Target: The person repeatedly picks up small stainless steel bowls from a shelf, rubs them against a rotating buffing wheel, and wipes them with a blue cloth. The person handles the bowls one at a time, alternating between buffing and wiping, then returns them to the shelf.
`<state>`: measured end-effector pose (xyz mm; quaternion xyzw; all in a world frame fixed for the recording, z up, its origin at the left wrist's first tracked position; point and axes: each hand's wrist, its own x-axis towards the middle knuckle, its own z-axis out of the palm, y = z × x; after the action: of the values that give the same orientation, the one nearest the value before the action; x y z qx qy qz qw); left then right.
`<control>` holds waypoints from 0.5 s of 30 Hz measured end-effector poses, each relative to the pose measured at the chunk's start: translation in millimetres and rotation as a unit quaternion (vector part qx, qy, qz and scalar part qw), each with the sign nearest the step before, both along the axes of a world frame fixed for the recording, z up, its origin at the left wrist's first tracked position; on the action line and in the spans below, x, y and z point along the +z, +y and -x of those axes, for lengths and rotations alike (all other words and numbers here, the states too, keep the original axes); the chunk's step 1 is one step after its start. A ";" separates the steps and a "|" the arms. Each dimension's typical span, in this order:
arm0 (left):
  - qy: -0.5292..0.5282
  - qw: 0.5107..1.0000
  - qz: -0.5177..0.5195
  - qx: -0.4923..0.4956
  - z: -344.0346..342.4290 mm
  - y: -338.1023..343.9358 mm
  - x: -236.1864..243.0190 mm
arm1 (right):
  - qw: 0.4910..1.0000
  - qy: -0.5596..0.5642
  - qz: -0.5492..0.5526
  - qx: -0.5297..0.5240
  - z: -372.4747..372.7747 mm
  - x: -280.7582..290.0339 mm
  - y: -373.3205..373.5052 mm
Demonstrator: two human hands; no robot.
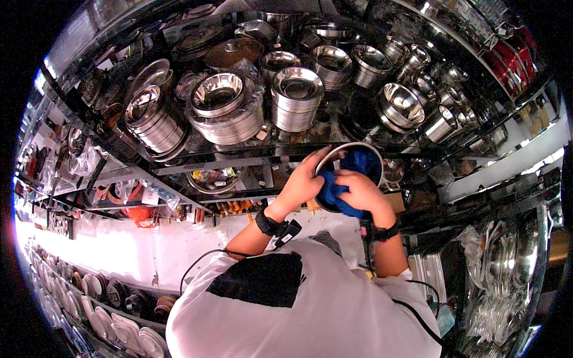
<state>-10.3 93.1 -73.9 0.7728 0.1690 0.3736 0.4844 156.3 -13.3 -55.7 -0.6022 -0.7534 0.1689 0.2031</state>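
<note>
In front of my chest, a round metal bowl [354, 144] is tilted so that its inside faces up toward me. My left hand [302, 184] is closed on the bowl's left rim, with the thumb side at the edge. Inside the bowl my right hand [362, 192] presses a crumpled blue cloth [330, 190] against the wall. Part of the cloth hangs over the near rim, and more of it lies in the far side of the bowl. My right fingertips are partly hidden in the cloth.
Just beyond the bowl runs a dark shelf with stacked steel bowls [296, 101], a plastic-wrapped stack [225, 116] and small metal cups [441, 123]. A lower shelf holds a basin [215, 180] of small items. Wrapped metalware [504, 256] stands at the right. Cables run along both my arms.
</note>
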 end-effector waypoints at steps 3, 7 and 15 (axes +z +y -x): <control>0.004 0.996 0.080 0.038 4.2 10.8 -14.0 | 0.998 0.030 0.031 0.053 -4.1 51.6 -23.5; -0.054 0.987 0.145 0.042 16.3 27.2 -17.4 | 0.928 0.118 -0.231 -0.269 -43.0 70.0 -80.8; 0.000 0.894 0.436 -0.104 -6.6 15.6 -18.6 | 0.815 0.353 -0.329 -0.321 -50.5 7.5 -43.5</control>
<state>-3.7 108.7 -92.5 0.4970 0.2341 0.2098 0.8088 206.8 -56.8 -48.2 -0.6065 -0.4046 0.0372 0.6834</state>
